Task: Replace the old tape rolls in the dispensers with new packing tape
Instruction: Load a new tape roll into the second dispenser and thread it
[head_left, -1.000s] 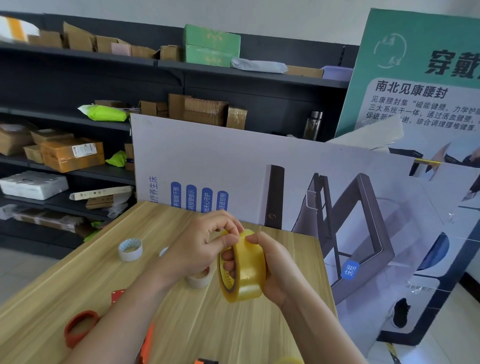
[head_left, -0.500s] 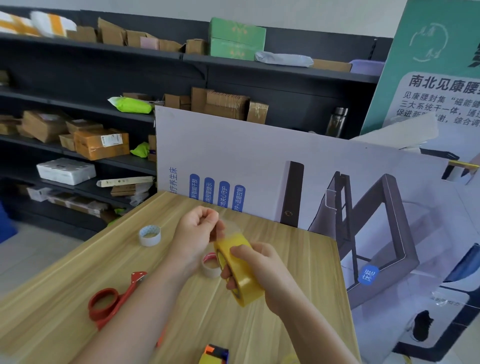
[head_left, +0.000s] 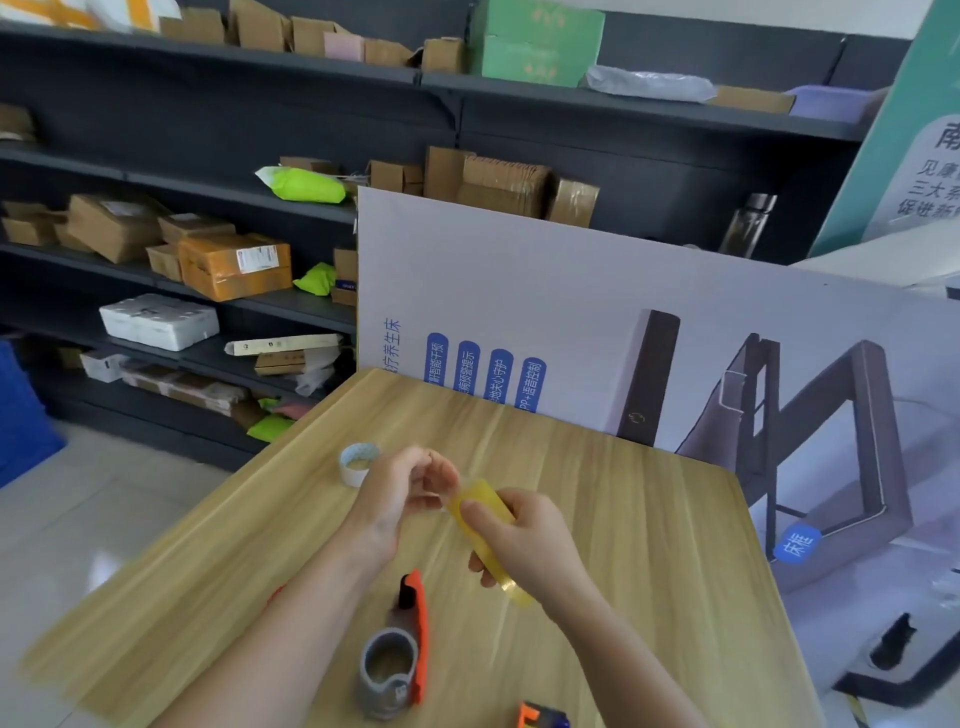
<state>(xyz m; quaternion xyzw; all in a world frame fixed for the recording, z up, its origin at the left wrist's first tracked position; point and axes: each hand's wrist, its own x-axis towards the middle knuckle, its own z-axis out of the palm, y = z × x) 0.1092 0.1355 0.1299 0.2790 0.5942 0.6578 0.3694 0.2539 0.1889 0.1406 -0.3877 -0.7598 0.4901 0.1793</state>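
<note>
Gripping the yellow tape roll (head_left: 480, 508) edge-on, the right hand (head_left: 527, 545) holds it above the wooden table (head_left: 654, 545). The left hand (head_left: 400, 493) sits at the roll's upper end with fingers curled; whether it pinches the tape cannot be told. An orange dispenser (head_left: 418, 618) with a grey core (head_left: 387, 670) lies nearer on the table. A small white roll (head_left: 356, 462) stands beyond the left hand.

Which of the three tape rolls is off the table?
The yellow roll, gripped in the right hand; the white roll and the grey roll in the orange dispenser sit on the table.
</note>
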